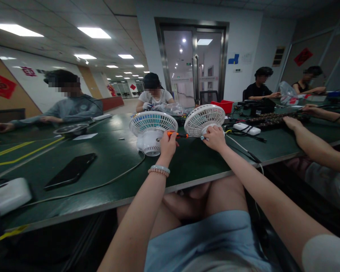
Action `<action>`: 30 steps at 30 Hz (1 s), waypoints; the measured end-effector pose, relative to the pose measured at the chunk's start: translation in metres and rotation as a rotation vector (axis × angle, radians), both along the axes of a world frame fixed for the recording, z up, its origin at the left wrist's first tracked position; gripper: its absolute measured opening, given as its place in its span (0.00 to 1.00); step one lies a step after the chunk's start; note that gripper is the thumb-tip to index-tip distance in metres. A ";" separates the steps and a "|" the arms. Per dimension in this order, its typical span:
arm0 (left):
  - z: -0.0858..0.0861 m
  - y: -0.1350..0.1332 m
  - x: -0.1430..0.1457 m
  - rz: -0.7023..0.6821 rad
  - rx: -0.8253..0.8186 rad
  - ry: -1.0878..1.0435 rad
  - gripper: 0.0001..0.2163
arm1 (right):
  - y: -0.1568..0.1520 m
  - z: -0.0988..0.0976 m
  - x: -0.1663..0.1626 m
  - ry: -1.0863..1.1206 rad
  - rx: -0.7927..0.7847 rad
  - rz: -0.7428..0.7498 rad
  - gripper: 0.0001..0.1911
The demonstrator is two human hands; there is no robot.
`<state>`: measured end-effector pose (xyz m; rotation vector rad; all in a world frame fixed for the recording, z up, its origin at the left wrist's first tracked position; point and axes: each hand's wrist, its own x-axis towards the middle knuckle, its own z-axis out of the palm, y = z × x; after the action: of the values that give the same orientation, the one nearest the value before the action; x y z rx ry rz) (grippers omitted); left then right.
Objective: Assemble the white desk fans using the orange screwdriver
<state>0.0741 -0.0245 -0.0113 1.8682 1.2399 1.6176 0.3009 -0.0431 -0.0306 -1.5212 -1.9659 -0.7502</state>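
Two small white desk fans stand on the dark green table (110,158). The left fan (152,126) has a round grille over blue blades and a white base. The right fan (204,119) tilts its grille toward me. My left hand (167,143) is closed round an orange-handled screwdriver (177,134) that points right toward the right fan. My right hand (214,138) is closed on the lower back of the right fan, with a small blue-tipped part at its fingers. A white cable (240,147) runs from that fan off the table edge.
A black phone (71,170) lies at the left, with a white device (8,194) near the front edge and a grey cable (102,185) across the table. A co-worker's arm (306,138) reaches in at right. Other people sit around the table; a red bin (223,105) stands behind.
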 end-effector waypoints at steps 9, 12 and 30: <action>-0.003 0.006 0.000 0.008 0.014 0.055 0.08 | 0.000 0.000 -0.001 0.003 -0.004 -0.008 0.14; -0.001 0.002 0.000 0.025 0.064 0.097 0.09 | -0.001 0.001 -0.001 0.004 -0.006 -0.007 0.14; 0.004 -0.011 0.002 0.067 0.111 0.121 0.09 | -0.003 0.002 -0.002 0.000 -0.015 -0.017 0.15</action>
<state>0.0765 -0.0356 -0.0076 2.0392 1.2994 1.6612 0.2992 -0.0462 -0.0285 -1.5486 -1.9651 -0.7436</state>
